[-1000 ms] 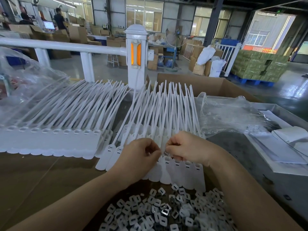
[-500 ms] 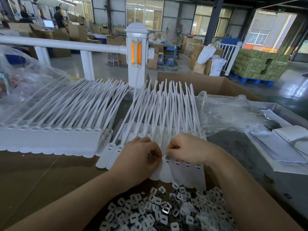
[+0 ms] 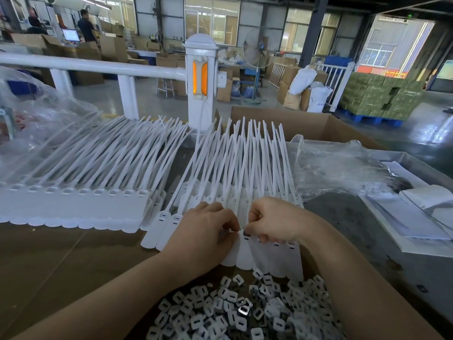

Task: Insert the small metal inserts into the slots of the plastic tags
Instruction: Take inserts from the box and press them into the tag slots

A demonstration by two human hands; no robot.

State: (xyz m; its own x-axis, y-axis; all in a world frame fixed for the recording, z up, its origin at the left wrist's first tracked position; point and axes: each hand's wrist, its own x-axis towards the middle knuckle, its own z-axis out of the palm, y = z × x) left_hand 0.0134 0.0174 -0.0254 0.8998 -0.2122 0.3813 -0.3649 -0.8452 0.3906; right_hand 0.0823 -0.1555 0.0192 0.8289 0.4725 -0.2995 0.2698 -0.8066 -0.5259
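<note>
Over the row of white tags [image 3: 269, 256] both hands meet; left hand [image 3: 203, 231] and right hand [image 3: 274, 222] each have fingers curled, pinching at a tag slot; inserts [image 3: 235, 312] heaped below.

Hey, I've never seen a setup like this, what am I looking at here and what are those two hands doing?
No machine here: one camera worn on a person's head looks down at their bare hands. The left hand and right hand meet, fingers curled, over a fanned row of white plastic tags with long thin tails, working at one tag's slot; what they pinch is too small to see. Nearest the camera lies a heap of small inserts. A second batch of tags lies to the left on the brown cardboard surface.
</note>
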